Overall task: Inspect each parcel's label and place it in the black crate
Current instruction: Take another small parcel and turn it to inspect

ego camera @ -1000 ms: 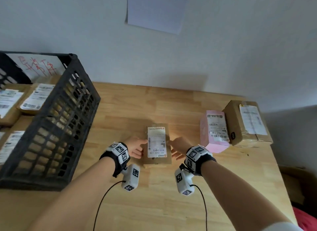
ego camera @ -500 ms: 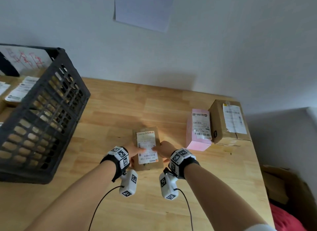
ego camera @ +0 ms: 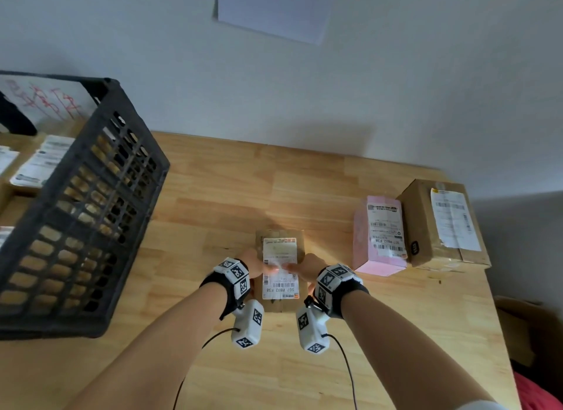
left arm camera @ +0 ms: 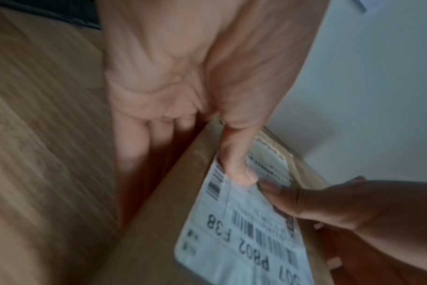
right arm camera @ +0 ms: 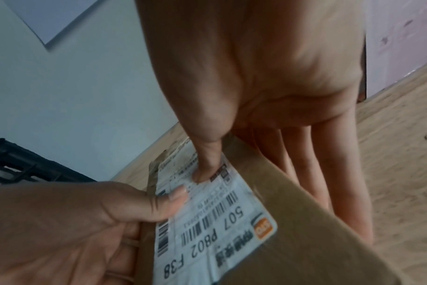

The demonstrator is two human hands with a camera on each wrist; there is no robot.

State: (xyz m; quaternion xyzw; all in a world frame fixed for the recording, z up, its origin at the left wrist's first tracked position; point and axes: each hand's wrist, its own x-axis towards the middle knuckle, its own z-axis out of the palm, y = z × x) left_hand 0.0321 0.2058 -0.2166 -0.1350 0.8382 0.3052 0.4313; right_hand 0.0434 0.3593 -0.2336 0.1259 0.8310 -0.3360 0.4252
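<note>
A small brown cardboard parcel with a white label sits lifted between both hands at the table's middle. My left hand grips its left side, thumb on the label and fingers underneath. My right hand grips the right side the same way. The left wrist view shows the parcel, its label and the thumb of the left hand. In the right wrist view the thumb of the right hand presses the label on the parcel. The black crate stands at the left.
A pink parcel and a larger brown box stand side by side at the table's right edge. Labelled parcels lie inside the crate. A sheet of paper hangs on the wall behind the wooden table.
Both hands closed in from the parcel's sides and took hold of it, thumbs now on the label. The parcel has come up off the table toward me.
</note>
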